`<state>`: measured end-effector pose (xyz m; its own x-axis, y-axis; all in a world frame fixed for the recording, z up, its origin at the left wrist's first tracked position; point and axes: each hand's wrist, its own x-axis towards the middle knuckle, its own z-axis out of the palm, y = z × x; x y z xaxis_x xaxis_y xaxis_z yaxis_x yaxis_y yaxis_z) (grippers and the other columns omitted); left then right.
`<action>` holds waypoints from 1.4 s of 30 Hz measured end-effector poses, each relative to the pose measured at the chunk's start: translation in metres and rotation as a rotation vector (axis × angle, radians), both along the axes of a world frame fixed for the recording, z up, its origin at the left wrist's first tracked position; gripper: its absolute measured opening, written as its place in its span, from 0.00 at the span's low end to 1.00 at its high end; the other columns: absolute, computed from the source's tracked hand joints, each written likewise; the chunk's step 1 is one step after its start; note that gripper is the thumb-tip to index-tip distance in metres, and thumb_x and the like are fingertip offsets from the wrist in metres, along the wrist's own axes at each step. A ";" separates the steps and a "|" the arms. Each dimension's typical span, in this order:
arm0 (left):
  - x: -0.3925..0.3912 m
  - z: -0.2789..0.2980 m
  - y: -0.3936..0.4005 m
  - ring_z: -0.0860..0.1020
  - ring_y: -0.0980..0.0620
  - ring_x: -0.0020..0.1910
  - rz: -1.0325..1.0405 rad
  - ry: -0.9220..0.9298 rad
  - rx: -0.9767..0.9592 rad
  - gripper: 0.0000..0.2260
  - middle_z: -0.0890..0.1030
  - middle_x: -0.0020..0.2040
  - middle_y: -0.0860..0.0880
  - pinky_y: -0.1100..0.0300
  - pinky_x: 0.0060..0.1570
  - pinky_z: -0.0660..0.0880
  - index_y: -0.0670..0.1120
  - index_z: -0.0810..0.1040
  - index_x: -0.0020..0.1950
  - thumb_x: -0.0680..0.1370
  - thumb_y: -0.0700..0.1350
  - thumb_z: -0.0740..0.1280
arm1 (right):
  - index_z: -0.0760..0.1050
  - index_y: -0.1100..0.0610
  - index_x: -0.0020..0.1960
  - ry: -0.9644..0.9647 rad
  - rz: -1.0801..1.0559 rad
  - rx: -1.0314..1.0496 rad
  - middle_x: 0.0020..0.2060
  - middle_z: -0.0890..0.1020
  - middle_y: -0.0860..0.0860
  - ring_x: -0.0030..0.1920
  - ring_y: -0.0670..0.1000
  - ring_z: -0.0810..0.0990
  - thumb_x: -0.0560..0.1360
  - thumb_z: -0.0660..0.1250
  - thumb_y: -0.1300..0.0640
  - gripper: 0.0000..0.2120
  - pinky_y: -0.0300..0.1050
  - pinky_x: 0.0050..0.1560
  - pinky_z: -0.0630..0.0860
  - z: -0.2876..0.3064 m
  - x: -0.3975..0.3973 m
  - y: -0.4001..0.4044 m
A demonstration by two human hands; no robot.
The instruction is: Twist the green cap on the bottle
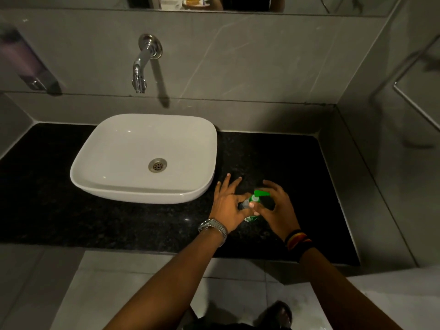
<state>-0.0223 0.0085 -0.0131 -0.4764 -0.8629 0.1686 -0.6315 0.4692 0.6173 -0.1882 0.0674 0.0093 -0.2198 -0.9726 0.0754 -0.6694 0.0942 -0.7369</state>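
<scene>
Head view: both hands meet on a green pump bottle (252, 204) standing on the black granite counter (285, 158), just right of the white basin (100, 148).

Left hand (227, 206): thumb and forefinger pinch the bottle's body from its left side; the other fingers are spread and point away from the person, over the counter. A metal watch (212, 227) sits on that wrist.

Right hand (276, 206): fingers curl over the green pump head (261, 193) from the right, thumb against the bottle's near side. How firmly it presses cannot be told. Striped bands (297, 239) sit on that wrist.

Bottle: between the two palms, looks upright, its lower part mostly hidden by the thumbs; a white-green label patch shows just below the grip.

Around the grip: basin rim just left of the left fingertips, not touching. Drain (157, 165) in the basin, farther left. Chrome wall tap (141, 65) well beyond, above the basin. Blurred wall dispenser (26, 65) at far left. Mirror edge (238, 3) along the top. Pale floor tiles (119, 282) below the counter edge.
</scene>
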 end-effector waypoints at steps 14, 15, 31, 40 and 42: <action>0.000 -0.001 0.003 0.53 0.43 0.80 0.011 -0.008 -0.034 0.22 0.70 0.76 0.47 0.39 0.78 0.48 0.53 0.85 0.58 0.71 0.65 0.68 | 0.80 0.54 0.61 -0.029 -0.103 0.099 0.63 0.75 0.49 0.65 0.50 0.73 0.68 0.78 0.46 0.25 0.41 0.64 0.68 0.016 0.009 0.011; 0.000 -0.002 0.003 0.52 0.44 0.80 0.013 -0.011 -0.031 0.24 0.70 0.76 0.48 0.39 0.78 0.47 0.54 0.84 0.59 0.70 0.67 0.66 | 0.79 0.53 0.63 -0.076 -0.065 0.104 0.65 0.73 0.48 0.67 0.48 0.71 0.67 0.79 0.46 0.27 0.42 0.66 0.68 0.025 0.001 0.014; -0.005 0.007 0.012 0.51 0.45 0.81 0.104 -0.051 -0.064 0.24 0.71 0.75 0.48 0.41 0.78 0.43 0.58 0.85 0.55 0.67 0.71 0.69 | 0.86 0.65 0.42 -0.319 -0.130 0.353 0.43 0.87 0.64 0.51 0.62 0.85 0.74 0.73 0.55 0.12 0.54 0.56 0.80 0.058 0.008 0.000; -0.009 0.018 0.014 0.50 0.43 0.81 0.104 -0.058 -0.030 0.21 0.68 0.77 0.48 0.39 0.78 0.41 0.56 0.86 0.53 0.67 0.65 0.75 | 0.82 0.58 0.33 -0.306 -0.116 0.386 0.39 0.86 0.61 0.41 0.53 0.81 0.74 0.73 0.57 0.11 0.49 0.49 0.79 0.065 0.004 -0.001; -0.008 0.023 0.011 0.49 0.43 0.81 0.064 -0.089 -0.042 0.21 0.67 0.78 0.47 0.40 0.77 0.40 0.55 0.86 0.55 0.67 0.64 0.75 | 0.82 0.64 0.37 -0.282 -0.072 0.397 0.36 0.83 0.60 0.41 0.52 0.79 0.75 0.72 0.58 0.11 0.45 0.44 0.77 0.070 0.004 -0.002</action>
